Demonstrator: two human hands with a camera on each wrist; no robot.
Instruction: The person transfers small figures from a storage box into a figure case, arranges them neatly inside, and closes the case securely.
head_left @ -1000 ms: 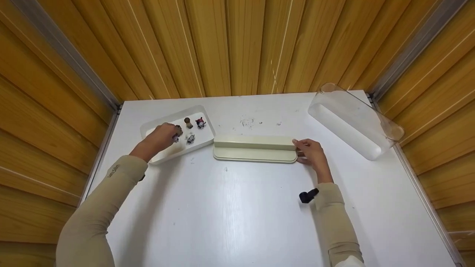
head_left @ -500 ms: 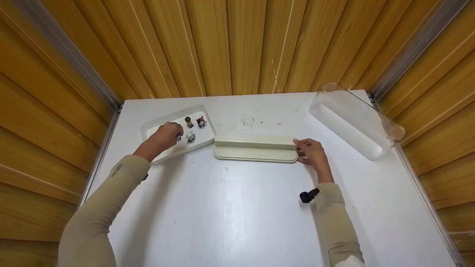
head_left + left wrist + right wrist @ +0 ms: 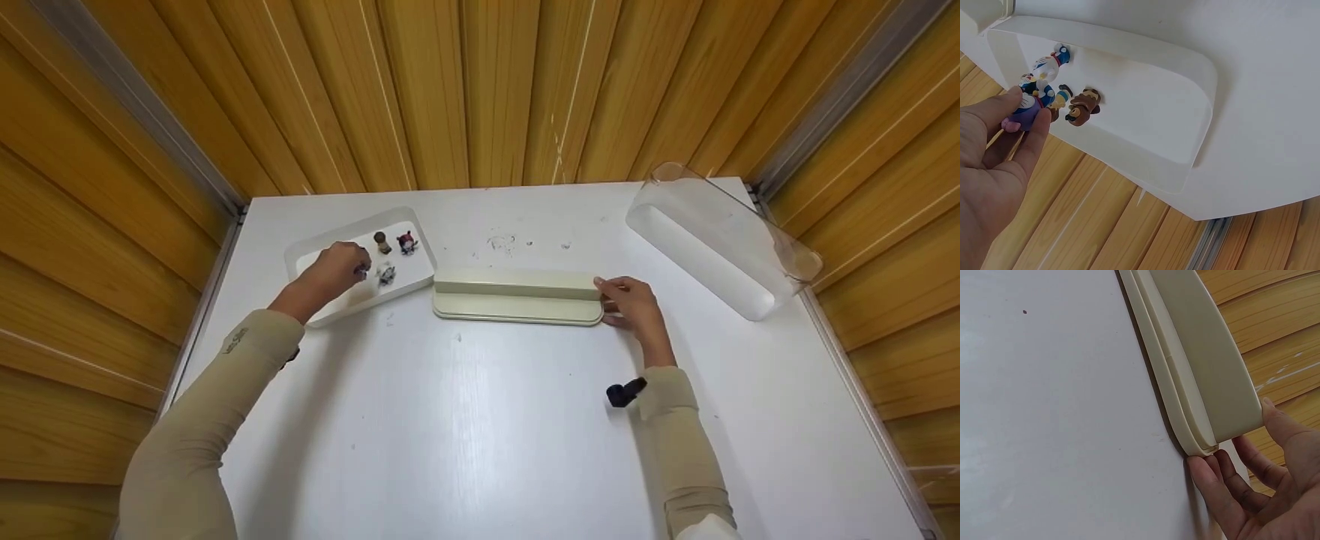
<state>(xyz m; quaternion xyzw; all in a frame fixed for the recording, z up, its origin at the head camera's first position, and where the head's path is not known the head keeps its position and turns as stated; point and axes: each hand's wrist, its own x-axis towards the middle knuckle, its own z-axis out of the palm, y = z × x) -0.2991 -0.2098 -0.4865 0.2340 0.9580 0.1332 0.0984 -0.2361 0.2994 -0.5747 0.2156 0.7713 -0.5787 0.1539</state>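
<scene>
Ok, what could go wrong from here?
1. The left hand pinches a small rounded purple figurine with its fingertips; it might slip and knock the small brown figurine in the shallow white rectangular tray.
2. The right hand holds only one end of the long cream stepped stand; it could swivel, and its far end, right by the tray, might nudge that.
</scene>
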